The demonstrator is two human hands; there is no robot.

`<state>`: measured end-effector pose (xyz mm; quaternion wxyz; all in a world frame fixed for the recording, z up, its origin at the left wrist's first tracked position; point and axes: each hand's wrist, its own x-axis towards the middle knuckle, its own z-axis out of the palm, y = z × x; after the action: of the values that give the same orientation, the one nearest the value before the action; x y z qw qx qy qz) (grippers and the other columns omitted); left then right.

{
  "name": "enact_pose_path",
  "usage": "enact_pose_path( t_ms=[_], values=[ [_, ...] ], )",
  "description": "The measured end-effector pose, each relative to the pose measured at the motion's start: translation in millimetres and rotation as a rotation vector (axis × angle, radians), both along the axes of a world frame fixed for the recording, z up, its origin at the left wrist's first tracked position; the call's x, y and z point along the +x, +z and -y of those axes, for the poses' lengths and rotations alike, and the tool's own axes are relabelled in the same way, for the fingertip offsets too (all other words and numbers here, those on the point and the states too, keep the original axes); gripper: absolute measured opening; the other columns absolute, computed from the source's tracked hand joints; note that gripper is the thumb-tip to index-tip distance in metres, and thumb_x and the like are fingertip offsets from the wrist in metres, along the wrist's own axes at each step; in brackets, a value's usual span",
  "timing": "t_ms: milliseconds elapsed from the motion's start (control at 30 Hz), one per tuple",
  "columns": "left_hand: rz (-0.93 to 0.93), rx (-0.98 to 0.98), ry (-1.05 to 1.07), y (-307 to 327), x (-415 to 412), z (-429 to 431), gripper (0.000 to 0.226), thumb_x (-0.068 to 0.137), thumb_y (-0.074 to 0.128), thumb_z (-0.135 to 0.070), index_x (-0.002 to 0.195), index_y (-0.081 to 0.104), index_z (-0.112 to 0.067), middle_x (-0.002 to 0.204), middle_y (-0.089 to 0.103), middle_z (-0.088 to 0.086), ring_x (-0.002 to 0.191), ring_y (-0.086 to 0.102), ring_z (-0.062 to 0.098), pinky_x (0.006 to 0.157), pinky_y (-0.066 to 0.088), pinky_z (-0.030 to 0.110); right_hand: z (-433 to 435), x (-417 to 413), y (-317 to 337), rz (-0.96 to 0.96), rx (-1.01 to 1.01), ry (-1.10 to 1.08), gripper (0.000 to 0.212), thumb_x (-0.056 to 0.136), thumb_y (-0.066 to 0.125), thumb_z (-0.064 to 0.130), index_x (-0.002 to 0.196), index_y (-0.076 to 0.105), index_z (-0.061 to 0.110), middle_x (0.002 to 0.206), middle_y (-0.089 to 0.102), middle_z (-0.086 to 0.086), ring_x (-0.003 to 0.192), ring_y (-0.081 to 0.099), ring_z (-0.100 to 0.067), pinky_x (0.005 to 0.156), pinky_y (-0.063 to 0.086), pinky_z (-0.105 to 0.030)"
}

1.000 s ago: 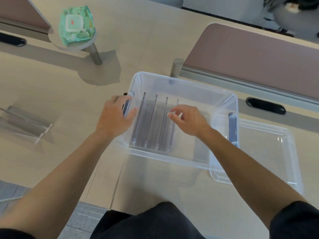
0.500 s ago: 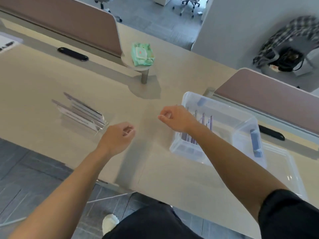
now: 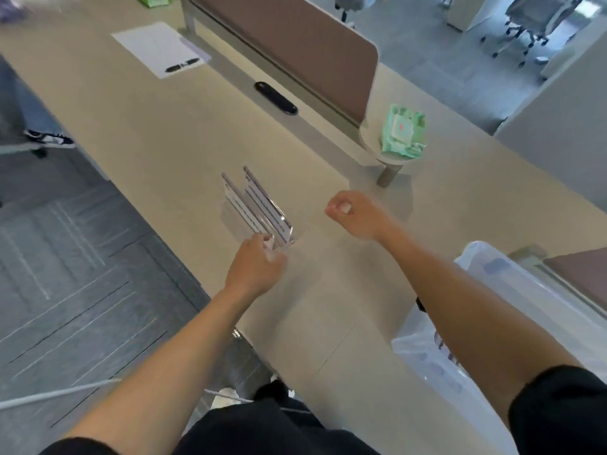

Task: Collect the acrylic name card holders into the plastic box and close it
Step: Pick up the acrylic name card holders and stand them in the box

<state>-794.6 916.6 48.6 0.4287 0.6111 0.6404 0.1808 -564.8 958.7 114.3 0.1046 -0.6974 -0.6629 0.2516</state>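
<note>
Acrylic name card holders point(image 3: 256, 208), a small leaning stack, sit on the desk point(image 3: 170, 133) well left of the plastic box point(image 3: 486, 267). Both hands have left the box since a second ago and swung left. Left hand point(image 3: 254, 267) now touches the near end of the stack, fingers curling on it; can't tell if it's actually gripped yet. Right hand point(image 3: 353, 213) hovers beside the stack, loosely curled, holding nothing. My read: next batch pickup is starting. Box is at frame's right edge, mostly behind the right arm. Wipes pack point(image 3: 403, 133) on a small stand, paper point(image 3: 157, 47) and pen point(image 3: 182, 65) far off; nothing blocks the path back.
</note>
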Motion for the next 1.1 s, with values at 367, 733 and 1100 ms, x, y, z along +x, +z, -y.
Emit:
enact_pose_path(
  t_ms=[367, 733, 1100],
  values=[
    [-0.054, -0.026, 0.317, -32, -16, -88, 0.067, 0.089, 0.060, -0.044, 0.146, 0.034, -0.020, 0.144, 0.039, 0.011, 0.126, 0.048, 0.026, 0.099, 0.042, 0.037, -88, -52, -56, -0.126, -0.141, 0.151, 0.034, 0.094, 0.057, 0.048, 0.117, 0.065, 0.025, 0.118, 0.062, 0.001, 0.106, 0.059, -0.017, 0.091, 0.045, -0.032],
    [0.196, 0.019, 0.256, -69, -59, -192, 0.072, 0.086, 0.065, -0.039, 0.149, 0.033, -0.027, 0.154, 0.035, -0.003, 0.140, 0.034, 0.016, 0.114, 0.033, 0.041, -65, -113, -92, 0.153, -0.128, 0.152, 0.047, 0.079, 0.066, 0.063, 0.114, 0.068, 0.032, 0.157, 0.020, 0.001, 0.144, 0.005, -0.028, 0.115, 0.017, -0.046],
    [0.417, -0.152, 0.154, -72, -78, -194, 0.084, 0.069, 0.084, -0.045, 0.139, 0.040, -0.036, 0.143, 0.045, -0.001, 0.127, 0.048, 0.022, 0.104, 0.045, 0.044, -63, -135, -83, 0.338, -0.140, 0.030, 0.022, 0.088, 0.062, 0.033, 0.096, 0.079, 0.020, 0.159, 0.025, 0.001, 0.143, 0.009, -0.029, 0.111, 0.009, -0.044]
  ],
)
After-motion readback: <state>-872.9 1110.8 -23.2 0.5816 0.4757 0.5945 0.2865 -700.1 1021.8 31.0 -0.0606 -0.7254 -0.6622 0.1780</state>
